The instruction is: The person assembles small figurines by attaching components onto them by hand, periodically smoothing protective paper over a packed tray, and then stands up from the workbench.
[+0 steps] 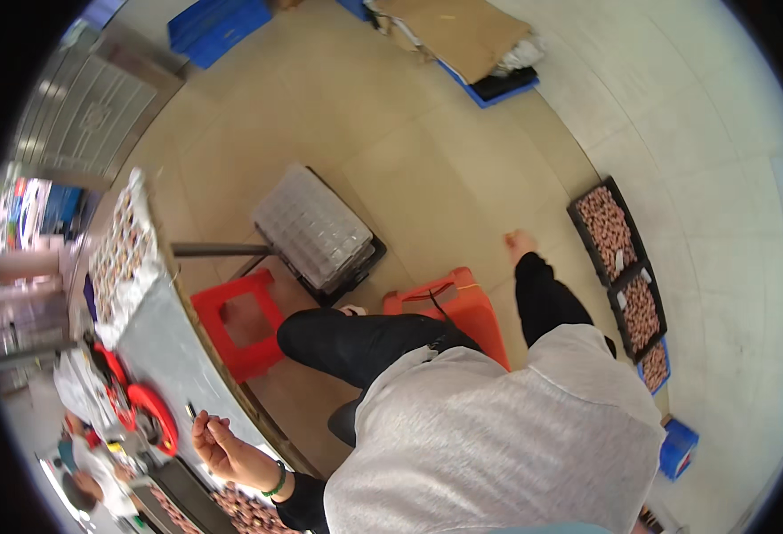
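My left hand (225,452), with a green bead bracelet at the wrist, is raised over the edge of the metal-topped table (173,356). Its thumb and fingers are pinched on a small dark piece (191,411) whose kind I cannot make out. Beyond it on the table lie red round trays (153,416). My right hand (520,244) reaches out over the floor from a black sleeve, small and blurred, so its fingers are unclear. It is nearest to black trays of small pinkish-brown pieces (607,227) along the wall.
An orange-red stool (463,307) stands by my legs, a red stool (254,325) beside the table. Stacked clear plastic trays (316,227) sit on the floor. Blue crates (218,28) and flattened cardboard (463,31) lie farther off. Another person (98,481) is across the table.
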Demonstrator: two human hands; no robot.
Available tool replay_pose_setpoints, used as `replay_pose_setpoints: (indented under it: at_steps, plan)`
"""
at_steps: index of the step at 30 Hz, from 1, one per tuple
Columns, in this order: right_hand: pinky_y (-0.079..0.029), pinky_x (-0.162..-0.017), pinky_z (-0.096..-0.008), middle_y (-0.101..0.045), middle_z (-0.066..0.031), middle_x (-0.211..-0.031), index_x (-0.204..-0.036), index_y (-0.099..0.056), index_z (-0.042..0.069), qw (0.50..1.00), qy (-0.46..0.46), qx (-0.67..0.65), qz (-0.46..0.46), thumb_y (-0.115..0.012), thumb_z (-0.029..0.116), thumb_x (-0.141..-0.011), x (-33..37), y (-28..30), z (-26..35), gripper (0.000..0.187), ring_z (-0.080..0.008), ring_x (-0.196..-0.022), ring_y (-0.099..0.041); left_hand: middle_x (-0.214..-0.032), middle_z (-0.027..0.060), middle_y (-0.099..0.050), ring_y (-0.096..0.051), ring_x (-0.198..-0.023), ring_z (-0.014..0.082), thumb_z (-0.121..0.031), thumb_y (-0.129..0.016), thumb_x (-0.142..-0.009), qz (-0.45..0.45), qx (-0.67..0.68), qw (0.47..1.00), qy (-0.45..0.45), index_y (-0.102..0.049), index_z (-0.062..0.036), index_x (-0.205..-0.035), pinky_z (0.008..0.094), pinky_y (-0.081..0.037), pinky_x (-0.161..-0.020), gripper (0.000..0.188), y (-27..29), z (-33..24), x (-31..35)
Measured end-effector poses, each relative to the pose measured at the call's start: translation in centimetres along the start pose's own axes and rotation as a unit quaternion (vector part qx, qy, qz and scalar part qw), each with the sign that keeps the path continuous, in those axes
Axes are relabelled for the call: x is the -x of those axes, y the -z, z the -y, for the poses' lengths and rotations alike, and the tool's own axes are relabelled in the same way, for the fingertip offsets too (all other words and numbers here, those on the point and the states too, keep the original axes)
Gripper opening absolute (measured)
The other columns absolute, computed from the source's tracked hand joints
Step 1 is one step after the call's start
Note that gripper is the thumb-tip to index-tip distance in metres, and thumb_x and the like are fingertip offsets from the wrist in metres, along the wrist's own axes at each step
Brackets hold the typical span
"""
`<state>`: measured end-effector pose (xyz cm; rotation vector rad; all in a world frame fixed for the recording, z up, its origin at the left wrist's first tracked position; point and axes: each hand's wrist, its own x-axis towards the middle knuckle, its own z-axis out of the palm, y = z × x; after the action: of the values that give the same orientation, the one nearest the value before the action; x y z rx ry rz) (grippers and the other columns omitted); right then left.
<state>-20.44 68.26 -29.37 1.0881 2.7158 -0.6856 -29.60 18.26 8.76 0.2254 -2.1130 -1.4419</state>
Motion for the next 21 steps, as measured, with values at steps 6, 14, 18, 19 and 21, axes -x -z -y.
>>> replay_pose_setpoints:
  at_steps: [6, 14, 18, 19, 21]
  plan:
    - [-0.048, -0.059, -0.0349, -0.062, -0.0125, -0.071, -0.080, -0.057, -0.003, 0.904, -0.323, -0.045, -0.277, -0.058, 0.023, -0.080, -4.2, 7.8, -12.2, 0.026, -0.0239, -0.067, -0.061, -0.092, 0.0068, -0.057, -0.053, -0.077, 0.0107, -0.005, -0.048, -0.088, 0.074, 0.031, 0.997, 0.015, -0.052, 0.0012, -0.101, 0.0199, -0.043, -0.068, 0.015, -3.0, -0.3, -0.8]
    - [-0.046, -0.071, -0.0439, -0.062, -0.0173, -0.082, -0.091, -0.059, 0.002, 0.958, -0.251, -0.088, -0.108, -0.048, 0.024, -0.080, -6.7, -5.7, -1.8, 0.027, -0.0349, -0.081, -0.059, -0.094, 0.0082, -0.057, -0.056, -0.081, 0.0121, -0.005, -0.051, -0.087, 0.063, 0.034, 0.996, 0.060, -0.053, 0.0007, -0.101, 0.0206, -0.046, -0.073, 0.015, -2.0, 1.2, 0.5]
    - [-0.047, -0.064, -0.0383, -0.061, -0.0189, -0.079, -0.093, -0.058, 0.001, 0.972, -0.031, -0.229, 0.033, -0.051, 0.023, -0.082, -0.1, -8.7, 21.7, 0.025, -0.0316, -0.072, -0.060, -0.089, 0.0058, -0.057, -0.054, -0.077, 0.0098, -0.004, -0.051, -0.086, -0.015, 0.033, 0.996, 0.077, -0.054, -0.0002, -0.101, 0.0196, -0.045, -0.070, 0.015, 0.8, 0.4, 1.4]
    - [-0.047, -0.061, -0.0340, -0.062, -0.0154, -0.075, -0.096, -0.058, 0.001, 0.943, 0.084, -0.323, 0.005, -0.052, 0.017, -0.082, 0.5, -11.5, 23.1, 0.022, -0.0252, -0.067, -0.061, -0.085, 0.0049, -0.056, -0.052, -0.073, 0.0096, -0.001, -0.050, -0.085, -0.024, 0.023, 0.994, 0.100, -0.053, 0.0011, -0.100, 0.0198, -0.042, -0.067, 0.015, 0.3, 0.7, 1.4]
    - [-0.046, -0.056, -0.0261, -0.060, -0.0066, -0.072, -0.096, -0.058, 0.002, 0.869, 0.168, -0.431, 0.178, -0.054, 0.012, -0.082, 3.6, -11.4, 30.3, 0.018, -0.0126, -0.060, -0.058, -0.079, 0.0022, -0.053, -0.047, -0.067, 0.0079, 0.000, -0.050, -0.083, -0.059, -0.002, 0.992, 0.111, -0.054, 0.0013, -0.099, 0.0196, -0.038, -0.062, 0.017, 1.6, 1.1, 1.8]
